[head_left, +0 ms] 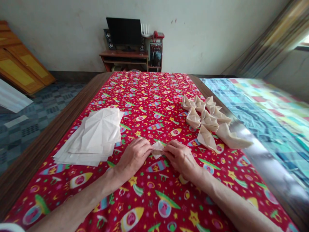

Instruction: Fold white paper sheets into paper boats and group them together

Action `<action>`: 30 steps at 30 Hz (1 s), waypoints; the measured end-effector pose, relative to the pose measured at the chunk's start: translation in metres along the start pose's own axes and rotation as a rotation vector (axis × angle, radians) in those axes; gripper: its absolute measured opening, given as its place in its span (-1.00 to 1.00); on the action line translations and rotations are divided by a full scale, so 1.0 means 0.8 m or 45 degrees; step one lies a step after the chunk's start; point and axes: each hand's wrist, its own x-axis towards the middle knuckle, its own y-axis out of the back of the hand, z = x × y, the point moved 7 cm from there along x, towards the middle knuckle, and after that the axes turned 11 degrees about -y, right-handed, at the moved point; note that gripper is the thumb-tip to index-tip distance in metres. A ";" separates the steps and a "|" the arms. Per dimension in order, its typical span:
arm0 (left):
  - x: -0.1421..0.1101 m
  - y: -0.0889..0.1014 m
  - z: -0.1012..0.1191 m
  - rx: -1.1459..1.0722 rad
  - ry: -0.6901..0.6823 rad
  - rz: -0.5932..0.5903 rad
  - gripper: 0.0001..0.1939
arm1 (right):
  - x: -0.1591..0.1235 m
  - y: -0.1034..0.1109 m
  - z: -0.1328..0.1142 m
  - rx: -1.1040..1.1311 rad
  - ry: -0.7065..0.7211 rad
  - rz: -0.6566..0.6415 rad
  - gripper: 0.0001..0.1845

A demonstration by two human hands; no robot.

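Head view. The left hand (133, 155) and right hand (180, 158) are both half closed, knuckles up, with the fingers curled inward. Between their fingertips, they pinch a small folded paper piece (157, 149) from opposite sides. Its pale, angular folds are largely hidden by the fingers, so its exact form cannot be determined.

Left of the left hand lies a stack of creased white paper sheets (96, 135), loosely fanned, with radiating fold lines across the top sheet. Ahead of the right hand, at least 7 folded paper boats (206, 117) stand in a loose cluster, matte and cream-coloured, with pointed ends. The nearest boat (206, 138) sits just beyond the right hand's knuckles. Further right, the end boat (231, 137) reaches toward the table's right side, beside a patchwork bedcover (272, 129). Under everything is a red tablecloth (154, 90) printed with rockets and stars, bordered on the left by a wooden table edge (41, 151).

Risks noted: excess pinching force could crush or tear the thin paper along its creases. A sideways swing of the right hand could strike the nearest boat. The end boat appears most exposed to sliding off the table if nudged. The loose sheets could shift if the left hand or forearm brushes them.
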 end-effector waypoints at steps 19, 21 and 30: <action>-0.003 -0.009 -0.023 -0.186 0.342 -0.044 -0.83 | 0.005 -0.002 0.003 -0.074 -0.165 -0.079 -0.78; -0.001 -0.009 -0.021 -0.153 0.349 -0.067 -0.83 | 0.005 -0.003 0.001 -0.132 -0.149 -0.082 -0.80; 0.003 -0.009 -0.027 -0.145 0.317 -0.061 -0.80 | 0.009 -0.005 0.001 -0.344 -0.145 -0.120 -0.83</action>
